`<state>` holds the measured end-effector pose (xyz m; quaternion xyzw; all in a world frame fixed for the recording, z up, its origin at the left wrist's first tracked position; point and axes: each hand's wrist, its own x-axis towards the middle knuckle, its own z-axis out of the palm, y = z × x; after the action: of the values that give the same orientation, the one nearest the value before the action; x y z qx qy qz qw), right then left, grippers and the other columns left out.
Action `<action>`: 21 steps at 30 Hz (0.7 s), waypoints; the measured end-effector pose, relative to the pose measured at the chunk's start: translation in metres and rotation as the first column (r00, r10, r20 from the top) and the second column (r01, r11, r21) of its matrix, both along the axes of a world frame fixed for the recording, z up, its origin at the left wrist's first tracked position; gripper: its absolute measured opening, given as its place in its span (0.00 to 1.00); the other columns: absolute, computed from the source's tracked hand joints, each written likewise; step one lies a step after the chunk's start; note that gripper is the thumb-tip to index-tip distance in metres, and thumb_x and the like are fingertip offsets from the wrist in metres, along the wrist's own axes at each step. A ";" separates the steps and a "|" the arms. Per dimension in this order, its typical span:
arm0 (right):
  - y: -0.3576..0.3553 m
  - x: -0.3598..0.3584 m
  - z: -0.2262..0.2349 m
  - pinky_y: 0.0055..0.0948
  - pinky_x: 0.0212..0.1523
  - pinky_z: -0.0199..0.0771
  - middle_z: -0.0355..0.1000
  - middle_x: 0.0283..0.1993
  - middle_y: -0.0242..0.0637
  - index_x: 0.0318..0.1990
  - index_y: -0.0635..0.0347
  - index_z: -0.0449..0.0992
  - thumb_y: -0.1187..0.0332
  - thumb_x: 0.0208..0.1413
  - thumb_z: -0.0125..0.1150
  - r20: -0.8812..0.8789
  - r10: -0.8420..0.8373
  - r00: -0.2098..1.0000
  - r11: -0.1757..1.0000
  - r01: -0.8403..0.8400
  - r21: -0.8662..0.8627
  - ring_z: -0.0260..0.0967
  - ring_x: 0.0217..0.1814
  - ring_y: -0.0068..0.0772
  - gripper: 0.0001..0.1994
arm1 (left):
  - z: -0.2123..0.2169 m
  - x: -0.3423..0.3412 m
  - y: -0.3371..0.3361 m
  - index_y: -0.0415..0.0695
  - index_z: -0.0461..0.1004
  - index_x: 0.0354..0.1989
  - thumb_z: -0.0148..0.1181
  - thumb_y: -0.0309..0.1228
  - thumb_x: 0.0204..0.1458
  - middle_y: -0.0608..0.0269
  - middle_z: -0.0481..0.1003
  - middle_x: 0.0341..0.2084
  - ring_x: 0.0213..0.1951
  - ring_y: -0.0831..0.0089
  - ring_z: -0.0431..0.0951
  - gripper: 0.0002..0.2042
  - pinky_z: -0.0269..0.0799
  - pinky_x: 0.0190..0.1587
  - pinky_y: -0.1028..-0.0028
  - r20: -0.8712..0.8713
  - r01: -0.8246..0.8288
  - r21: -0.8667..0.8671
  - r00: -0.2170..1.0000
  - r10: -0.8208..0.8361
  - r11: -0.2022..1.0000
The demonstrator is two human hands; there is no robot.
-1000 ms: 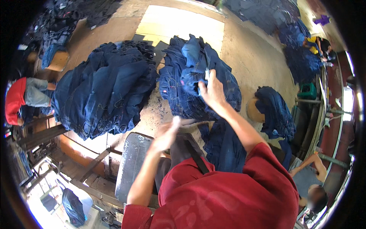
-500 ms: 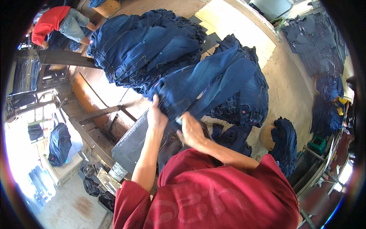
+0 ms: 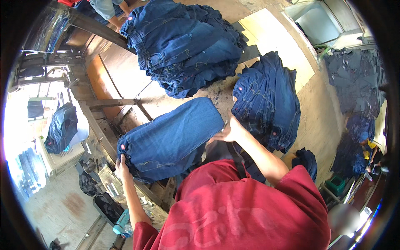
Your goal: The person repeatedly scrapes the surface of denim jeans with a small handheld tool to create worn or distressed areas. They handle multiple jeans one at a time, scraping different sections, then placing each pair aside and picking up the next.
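A pair of blue denim jeans (image 3: 173, 137) is stretched sideways in front of me, its legs laid together into a long folded shape. My left hand (image 3: 121, 168) is closed on the waistband end at the left, beside a small pink tag. At the other end my right hand (image 3: 228, 130) grips the folded edge, thumb on the near side and fingers partly hidden beneath. Just beyond my right hand stands a heap of jeans (image 3: 266, 100). A larger stack of jeans (image 3: 187, 50) rises farther off. What supports the held jeans is mostly hidden under them.
Wooden framing (image 3: 110, 102) runs along the left. A machine-like beige box (image 3: 62, 156) carries another dark garment (image 3: 61, 127). Grey cloth pieces (image 3: 354, 79) are piled at the far right. Another person's legs (image 3: 107, 10) show at the top left.
The jeans came away from the right-hand heap and now lie stretched to the left. My hands have spread apart, the left one moving left and down. The view has shifted too.
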<state>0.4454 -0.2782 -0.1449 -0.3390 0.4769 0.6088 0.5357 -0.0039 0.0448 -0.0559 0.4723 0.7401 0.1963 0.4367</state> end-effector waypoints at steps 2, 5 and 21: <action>0.007 0.011 -0.010 0.60 0.73 0.69 0.73 0.69 0.54 0.74 0.58 0.66 0.23 0.56 0.64 0.399 -0.103 0.911 0.993 0.115 -0.005 0.72 0.70 0.52 0.52 | 0.007 0.017 -0.012 0.31 0.73 0.62 0.74 0.39 0.63 0.48 0.79 0.58 0.58 0.55 0.80 0.28 0.73 0.64 0.56 -0.427 0.209 0.114 0.893 -0.142 0.971; 0.014 0.028 -0.016 0.59 0.72 0.71 0.79 0.67 0.43 0.67 0.52 0.76 0.29 0.63 0.64 0.404 -0.433 0.806 0.897 0.429 0.105 0.75 0.70 0.49 0.39 | 0.032 0.069 -0.041 0.35 0.74 0.61 0.70 0.27 0.58 0.39 0.71 0.64 0.64 0.43 0.74 0.22 0.68 0.68 0.49 -0.713 0.712 0.546 0.671 -0.202 0.441; -0.087 0.189 0.120 0.37 0.61 0.75 0.81 0.47 0.37 0.33 0.52 0.74 0.75 0.62 0.75 0.977 -0.153 -0.147 0.725 0.655 0.213 0.77 0.49 0.32 0.12 | -0.010 0.354 -0.195 0.70 0.61 0.81 0.65 0.68 0.53 0.57 0.49 0.84 0.84 0.41 0.40 0.46 0.34 0.74 0.16 -0.557 0.920 0.155 -0.219 -0.801 -0.359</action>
<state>0.6341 -0.3650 -0.0246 -0.5739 0.1526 -0.1108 0.7969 0.3503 -0.1506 -0.0658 0.9802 0.0361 -0.0671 0.1828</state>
